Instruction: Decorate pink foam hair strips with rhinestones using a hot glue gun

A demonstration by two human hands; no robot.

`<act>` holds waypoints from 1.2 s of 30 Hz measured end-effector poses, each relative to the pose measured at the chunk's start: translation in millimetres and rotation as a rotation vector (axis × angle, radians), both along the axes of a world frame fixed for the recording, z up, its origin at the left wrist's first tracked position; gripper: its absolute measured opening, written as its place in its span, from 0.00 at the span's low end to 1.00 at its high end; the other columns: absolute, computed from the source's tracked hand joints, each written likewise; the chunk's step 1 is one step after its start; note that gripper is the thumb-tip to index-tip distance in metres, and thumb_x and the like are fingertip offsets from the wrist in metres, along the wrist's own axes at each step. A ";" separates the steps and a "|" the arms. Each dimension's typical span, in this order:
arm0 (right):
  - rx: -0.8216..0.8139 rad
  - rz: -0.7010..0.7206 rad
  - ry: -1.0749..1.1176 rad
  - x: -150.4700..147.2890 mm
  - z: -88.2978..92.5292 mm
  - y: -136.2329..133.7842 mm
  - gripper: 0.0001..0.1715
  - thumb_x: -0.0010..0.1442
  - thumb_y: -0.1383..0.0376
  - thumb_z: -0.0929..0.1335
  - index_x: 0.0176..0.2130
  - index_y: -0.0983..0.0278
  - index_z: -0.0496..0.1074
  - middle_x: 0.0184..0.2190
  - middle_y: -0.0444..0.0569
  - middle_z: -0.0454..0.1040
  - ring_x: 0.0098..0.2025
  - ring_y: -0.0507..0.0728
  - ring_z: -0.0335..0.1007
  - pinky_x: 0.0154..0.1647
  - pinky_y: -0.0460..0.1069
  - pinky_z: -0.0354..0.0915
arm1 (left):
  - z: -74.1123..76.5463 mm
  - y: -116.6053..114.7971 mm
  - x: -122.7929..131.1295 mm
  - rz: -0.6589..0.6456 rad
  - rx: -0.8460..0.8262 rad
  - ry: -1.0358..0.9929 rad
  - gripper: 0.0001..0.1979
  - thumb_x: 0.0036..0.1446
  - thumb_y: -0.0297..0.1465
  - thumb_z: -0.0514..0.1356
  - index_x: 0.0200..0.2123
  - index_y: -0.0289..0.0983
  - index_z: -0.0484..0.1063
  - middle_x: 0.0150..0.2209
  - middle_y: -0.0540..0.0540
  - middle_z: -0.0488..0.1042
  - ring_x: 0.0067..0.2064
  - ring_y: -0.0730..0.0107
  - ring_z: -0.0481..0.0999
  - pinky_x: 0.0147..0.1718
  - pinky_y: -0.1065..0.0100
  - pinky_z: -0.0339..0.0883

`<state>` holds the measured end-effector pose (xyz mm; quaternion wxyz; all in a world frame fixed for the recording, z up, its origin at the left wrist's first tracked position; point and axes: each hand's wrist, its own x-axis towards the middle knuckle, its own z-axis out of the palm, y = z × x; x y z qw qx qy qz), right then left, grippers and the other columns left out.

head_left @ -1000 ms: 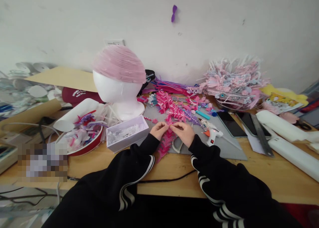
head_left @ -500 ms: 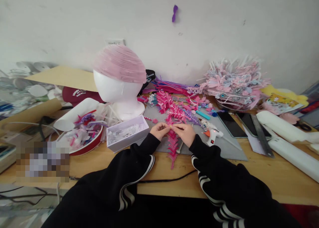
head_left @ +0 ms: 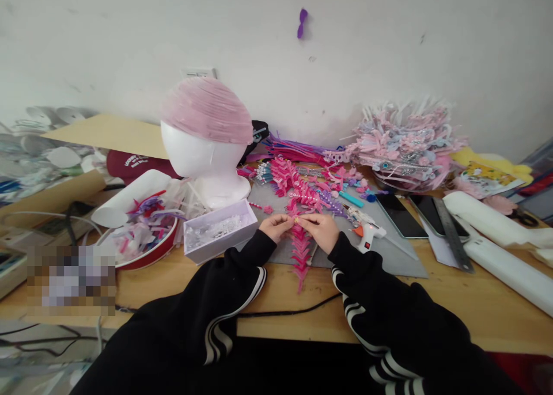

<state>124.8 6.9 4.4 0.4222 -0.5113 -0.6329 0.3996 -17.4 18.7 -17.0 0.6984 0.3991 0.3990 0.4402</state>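
Both my hands meet over the grey mat (head_left: pixel 401 259), fingertips pinched together. My left hand (head_left: pixel 276 227) is closed at the upper end of a pink fuzzy pipe-cleaner strip (head_left: pixel 300 257) with leaf-like side pieces. From the other side my right hand (head_left: pixel 322 231) pinches the same end, thumb and forefinger almost touching the left fingers. The strip's lower part runs down past the mat's edge onto the wooden table (head_left: pixel 276 326). Exactly what lies between the fingertips is too small to make out. Just beyond are more pink pipe-cleaner pieces (head_left: pixel 298 190).
A white hot glue gun (head_left: pixel 368 234) lies right of my right hand. On the left stand a white box (head_left: pixel 199 251) of clear pieces and a red-rimmed bowl (head_left: pixel 149 259) of scraps. Behind is a foam head (head_left: pixel 203 153); phones (head_left: pixel 401 215) and a steel ruler (head_left: pixel 453 234) lie right.
My fingertips have shifted slightly at the top of the pink strip, and the left hand has edged a little left. The view has moved a touch; the other things stay put.
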 end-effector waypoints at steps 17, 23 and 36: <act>-0.228 0.058 0.194 -0.7 0.9 1.3 0.18 0.39 0.55 0.68 0.25 0.67 0.74 0.08 0.37 0.55 0.13 0.45 0.47 0.14 0.44 0.45 | -7.0 2.9 -3.4 -0.043 0.101 0.064 0.15 0.33 0.34 0.64 0.22 0.34 0.63 0.15 0.56 0.66 0.17 0.79 0.66 0.20 0.73 0.63; -0.285 0.065 0.225 1.5 -3.4 5.2 0.22 0.38 0.53 0.69 0.28 0.68 0.74 0.08 0.37 0.57 0.13 0.45 0.48 0.13 0.43 0.46 | -6.8 5.2 -4.5 -0.081 0.090 0.015 0.18 0.32 0.37 0.65 0.24 0.34 0.62 0.16 0.55 0.67 0.19 0.77 0.68 0.23 0.71 0.65; -0.019 0.011 0.070 -4.0 -5.1 -2.0 0.11 0.43 0.60 0.67 0.25 0.66 0.70 0.22 0.45 0.71 0.25 0.50 0.65 0.26 0.46 0.61 | 13.1 -2.6 -6.5 0.058 0.253 0.291 0.11 0.36 0.33 0.63 0.20 0.32 0.66 0.16 0.53 0.67 0.19 0.79 0.66 0.22 0.74 0.63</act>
